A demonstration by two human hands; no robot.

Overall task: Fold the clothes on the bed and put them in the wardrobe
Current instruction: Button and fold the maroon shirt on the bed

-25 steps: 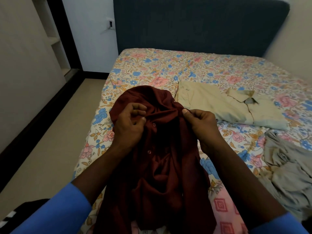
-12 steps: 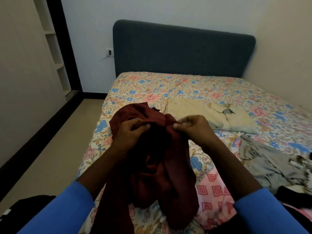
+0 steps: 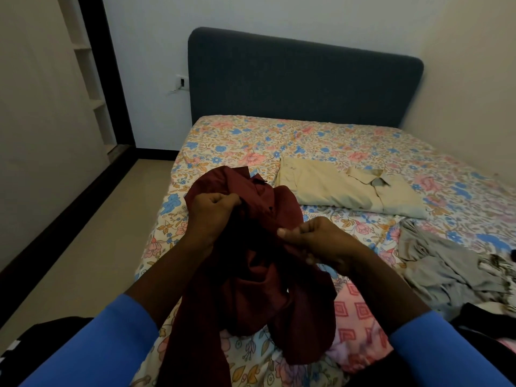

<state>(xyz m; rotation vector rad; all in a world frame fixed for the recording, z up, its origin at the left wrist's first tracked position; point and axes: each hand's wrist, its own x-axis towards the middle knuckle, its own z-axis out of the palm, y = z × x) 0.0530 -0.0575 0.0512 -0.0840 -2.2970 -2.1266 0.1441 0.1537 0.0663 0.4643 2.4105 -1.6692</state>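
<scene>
The left hand [image 3: 212, 210] grips a bunch of the maroon shirt [image 3: 259, 280], held up over the near edge of the bed [image 3: 251, 141]; the right hand [image 3: 315, 241] pinches its cloth lower down; a folded beige shirt [image 3: 343, 191] lies flat beyond; crumpled grey clothes [image 3: 446, 263] lie at the right.

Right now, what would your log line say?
step: folding | left hand: grips maroon shirt | right hand: pinches maroon shirt | beige shirt: folded on bed | grey garment: crumpled
</scene>
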